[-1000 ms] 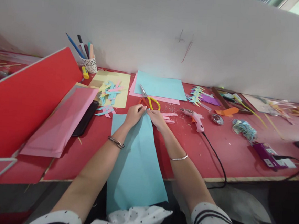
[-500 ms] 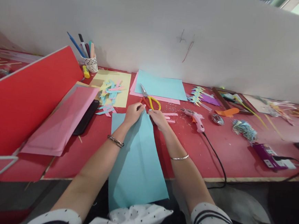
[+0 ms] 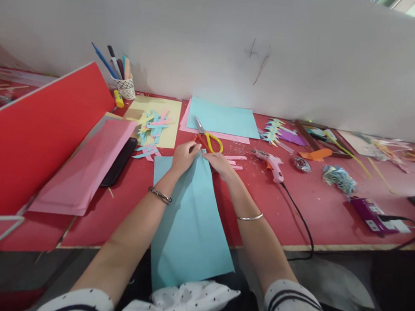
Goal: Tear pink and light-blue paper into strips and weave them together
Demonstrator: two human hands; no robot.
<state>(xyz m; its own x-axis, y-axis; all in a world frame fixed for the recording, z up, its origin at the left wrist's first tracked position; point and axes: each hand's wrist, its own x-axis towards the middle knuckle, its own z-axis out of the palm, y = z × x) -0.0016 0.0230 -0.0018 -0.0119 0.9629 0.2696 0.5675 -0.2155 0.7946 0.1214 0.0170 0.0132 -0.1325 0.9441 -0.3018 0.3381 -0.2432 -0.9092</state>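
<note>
A large light-blue sheet of paper (image 3: 193,221) hangs from the table's front part down over my lap. My left hand (image 3: 185,157) pinches its far edge, thumb on top. Close beside it, my right hand (image 3: 221,165) is closed on the same edge, and the paper bends up between the two. Just beyond my fingertips lie scissors (image 3: 209,137) with yellow and orange handles, spread apart, blades resting on another light-blue sheet (image 3: 225,117). Pink paper strips (image 3: 236,158) lie right of my right hand, and more cut strips (image 3: 147,151) lie left of my left hand.
A pink glue gun (image 3: 271,164) with a black cord lies to the right, near a purple power strip (image 3: 371,214). Left are folded pink paper (image 3: 84,174), a black phone (image 3: 120,162) and a leaning red board (image 3: 43,138). A pen cup (image 3: 126,88) stands by the wall.
My right hand's fingers have shifted slightly at the paper's far edge, where a small bit now sticks up between my hands. The rest looks nearly the same.
</note>
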